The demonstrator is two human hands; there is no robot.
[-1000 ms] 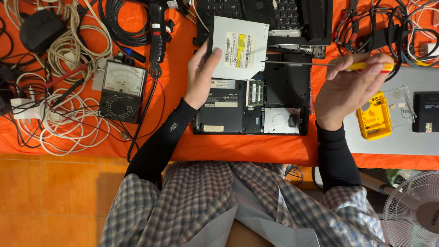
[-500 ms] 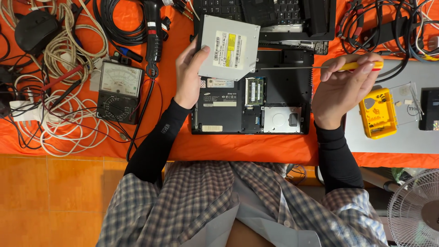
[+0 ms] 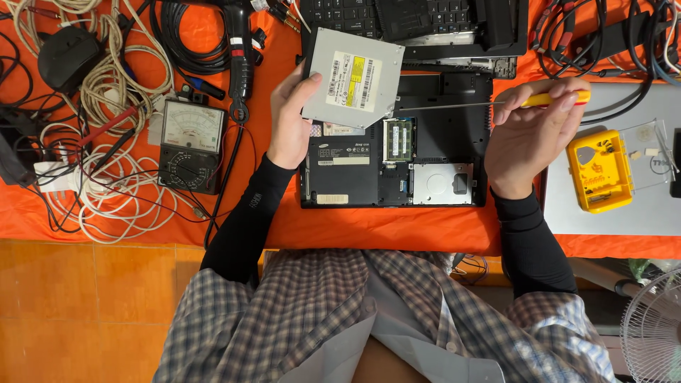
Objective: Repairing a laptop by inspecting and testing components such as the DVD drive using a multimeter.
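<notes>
My left hand (image 3: 289, 120) grips a flat silver optical drive (image 3: 352, 76) by its left edge and holds it tilted above the opened black laptop (image 3: 397, 152), which lies underside up on the orange cloth. My right hand (image 3: 532, 131) is closed around a yellow-handled screwdriver (image 3: 553, 99). Its long thin shaft points left across the laptop toward the drive's right edge. Memory modules and a silver drive bay show in the laptop's open bottom.
An analog multimeter (image 3: 191, 145) with probe leads lies left of the laptop among tangled white cables (image 3: 106, 184) and black cables. A keyboard (image 3: 397, 18) lies beyond the laptop. A yellow bit case (image 3: 599, 170) rests on a grey laptop lid (image 3: 624, 206) at right. A fan (image 3: 652, 330) stands bottom right.
My left hand has carried the optical drive left and up, off the laptop's bay. My right hand with the screwdriver has stayed about where it was.
</notes>
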